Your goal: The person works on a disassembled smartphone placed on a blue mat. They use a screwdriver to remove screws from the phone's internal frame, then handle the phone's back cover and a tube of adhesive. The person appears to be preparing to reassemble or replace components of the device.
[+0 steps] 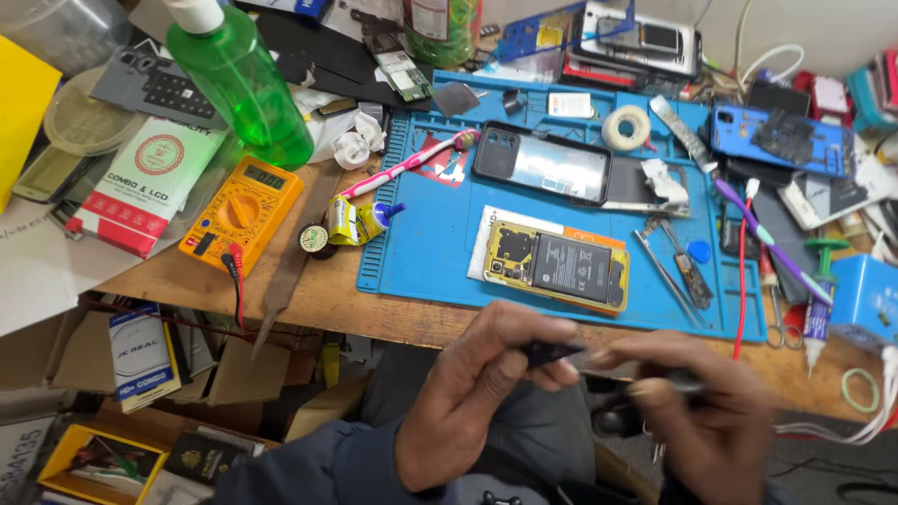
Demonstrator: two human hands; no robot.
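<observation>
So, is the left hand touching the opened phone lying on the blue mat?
Apart. The head view shows the left hand below the table edge, with bare wood plainly between it and the opened phone on the blue mat.

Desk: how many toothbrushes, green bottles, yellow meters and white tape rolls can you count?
Toothbrushes: 2, a pink toothbrush and a purple toothbrush
Green bottle: 1
Yellow meter: 1
White tape roll: 1
Total: 5
</observation>
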